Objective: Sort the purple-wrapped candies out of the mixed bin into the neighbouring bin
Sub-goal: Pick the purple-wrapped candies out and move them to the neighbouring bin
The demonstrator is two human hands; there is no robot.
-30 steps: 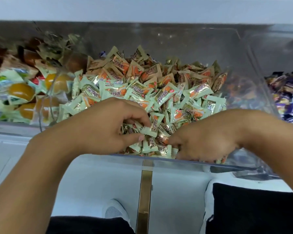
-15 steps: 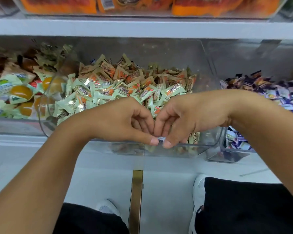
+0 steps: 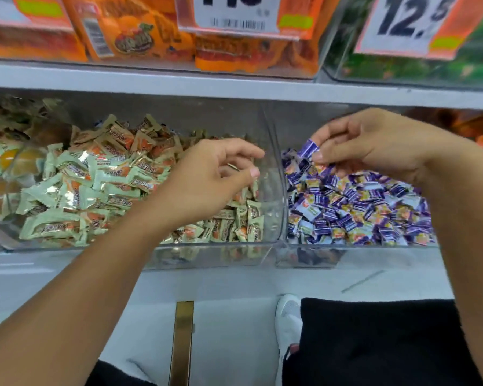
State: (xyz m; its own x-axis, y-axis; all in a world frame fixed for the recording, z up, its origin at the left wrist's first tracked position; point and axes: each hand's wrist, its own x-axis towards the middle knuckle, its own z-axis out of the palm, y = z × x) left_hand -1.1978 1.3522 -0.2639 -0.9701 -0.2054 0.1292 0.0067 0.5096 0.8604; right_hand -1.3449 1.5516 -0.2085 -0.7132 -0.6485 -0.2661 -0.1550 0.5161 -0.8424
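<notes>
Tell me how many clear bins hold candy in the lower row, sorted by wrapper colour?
Pale green and orange wrappers: 1 bin
Purple wrappers: 1 bin
Mixed yellow-orange sweets, far left: 1 bin, partly cut off
Total: 3 bins

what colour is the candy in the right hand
Purple with white edges; the candy is pinched in the right hand, clearest in the head view.

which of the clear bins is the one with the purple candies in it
The bin on the right, under the right hand, which pinches a purple-wrapped candy above it. The middle bin holds pale green and orange wrappers.
</notes>
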